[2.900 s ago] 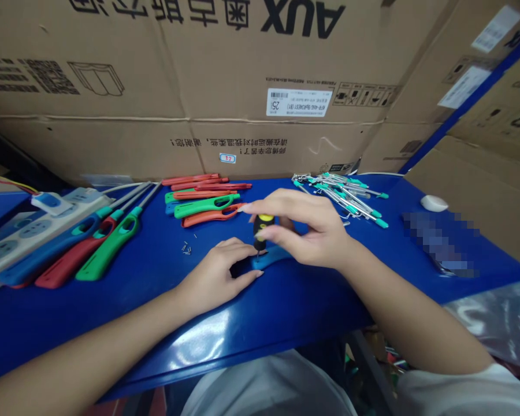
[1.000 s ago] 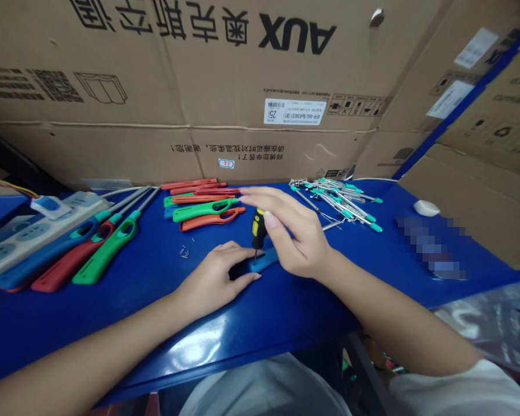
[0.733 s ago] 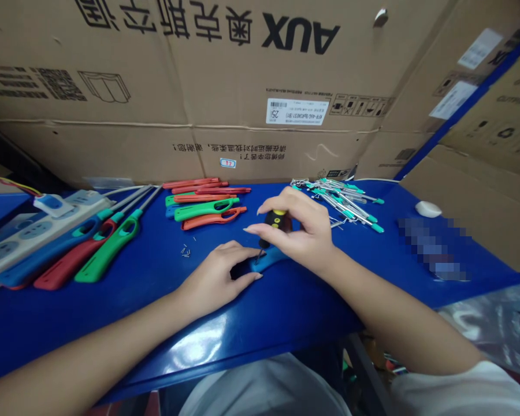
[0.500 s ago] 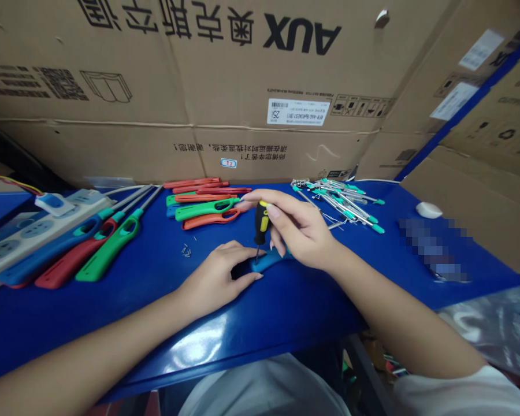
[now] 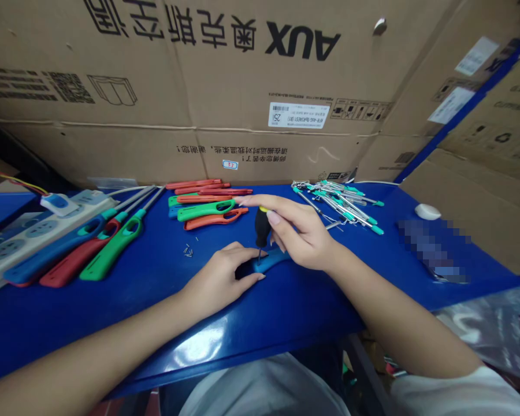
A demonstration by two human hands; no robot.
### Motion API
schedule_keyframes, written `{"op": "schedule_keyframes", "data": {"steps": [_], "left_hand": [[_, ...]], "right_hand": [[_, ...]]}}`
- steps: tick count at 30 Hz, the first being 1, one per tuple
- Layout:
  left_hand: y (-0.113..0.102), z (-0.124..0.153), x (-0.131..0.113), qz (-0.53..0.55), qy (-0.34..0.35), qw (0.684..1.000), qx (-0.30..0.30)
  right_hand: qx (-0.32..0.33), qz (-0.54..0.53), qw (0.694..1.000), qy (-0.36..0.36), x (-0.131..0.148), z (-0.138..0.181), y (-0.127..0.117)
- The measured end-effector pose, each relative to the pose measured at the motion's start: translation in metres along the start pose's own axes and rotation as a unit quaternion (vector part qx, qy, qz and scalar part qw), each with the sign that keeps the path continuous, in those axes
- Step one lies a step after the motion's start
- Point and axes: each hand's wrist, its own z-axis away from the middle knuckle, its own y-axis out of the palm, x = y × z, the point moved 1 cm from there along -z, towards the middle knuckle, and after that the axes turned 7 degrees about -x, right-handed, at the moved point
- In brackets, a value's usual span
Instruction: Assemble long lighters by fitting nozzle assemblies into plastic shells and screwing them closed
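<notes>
My right hand [image 5: 301, 237] pinches a small screwdriver [image 5: 262, 226] with a black and yellow handle, held upright with its tip down on a blue lighter handle [image 5: 268, 261] lying on the blue table [image 5: 164, 289]. My left hand [image 5: 223, 277] lies curled on the table with thumb and fingers pressing the near end of that blue handle. A few tiny screws [image 5: 187, 251] lie just left of my left hand.
Three long lighters, blue, red and green [image 5: 108, 249], lie at the left beside a white power strip [image 5: 21, 234]. A pile of orange and green handle shells [image 5: 208, 203] sits behind. Metal tubes with teal tips [image 5: 342, 202] lie right. Cardboard boxes [image 5: 242, 86] wall the back.
My right hand keeps shifting its finger grip round the screwdriver handle over the same spot. My left hand and the blue handle have stayed put.
</notes>
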Motion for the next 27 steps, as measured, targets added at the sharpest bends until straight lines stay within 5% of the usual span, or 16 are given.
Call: {"op": "schedule_keyframes", "data": {"steps": [3, 10, 16, 21, 27], "left_hand": [[0.001, 0.001, 0.002, 0.005, 0.007, 1.0, -0.007], [0.002, 0.001, 0.002, -0.01, 0.011, 1.0, -0.011], [0.001, 0.0, 0.001, 0.002, -0.002, 1.0, -0.002], [0.002, 0.001, 0.002, 0.002, 0.008, 1.0, 0.0], [0.001, 0.001, 0.001, -0.001, -0.015, 1.0, 0.007]], "right_hand": [[-0.018, -0.034, 0.999, -0.027, 0.0, -0.002, 0.005], [-0.029, 0.068, 0.988, -0.136, -0.006, 0.004, 0.002], [0.013, -0.056, 0.998, 0.017, -0.005, -0.001, -0.003], [-0.087, 0.071, 0.991, -0.077, -0.012, -0.001, -0.005], [0.002, -0.013, 0.999, -0.03, -0.006, -0.002, -0.011]]}}
